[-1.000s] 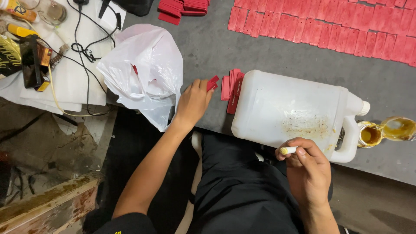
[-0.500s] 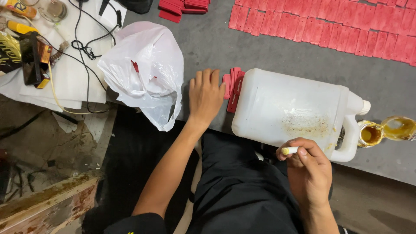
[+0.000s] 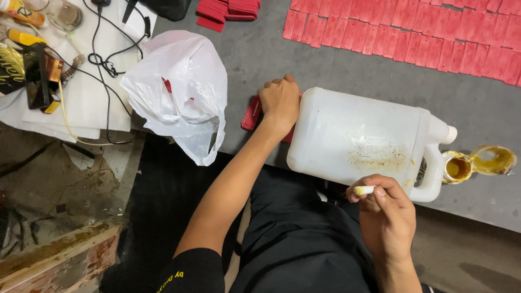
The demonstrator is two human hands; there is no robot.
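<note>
The left hand [image 3: 280,103] lies curled over a small stack of red cards [image 3: 251,113], and its fingers are bent down onto them. The stack sits on the desk [image 3: 260,59] right against the flat end of a big white jug [image 3: 358,138]. The right hand [image 3: 386,217] is close to the body, and its fingers are shut around a thin white pen [image 3: 364,190] with a yellow tip. The pen is just beside the near edge of the jug.

The jug lies on its side, with its handle and white cap pointing right. It has a brown, dirty patch on its side. Just past the cap is a small round tin [image 3: 458,167] of yellow-brown stuff, with its open lid [image 3: 493,160] beside it.

A crumpled white plastic bag [image 3: 179,92] sits left of the left hand, with something red inside. Far across the desk, many red cards lie flat in rows [image 3: 412,35], and a dark red pile [image 3: 228,11] sits near the top edge.

On the far left is a white sheet [image 3: 81,103] with black cables [image 3: 106,59], a black and gold box [image 3: 40,76] and a yellow bottle [image 3: 19,11] on it.

The desk is grey and plain. Below it the floor [image 3: 65,184] is dark and dirty. The person wears black clothes.
</note>
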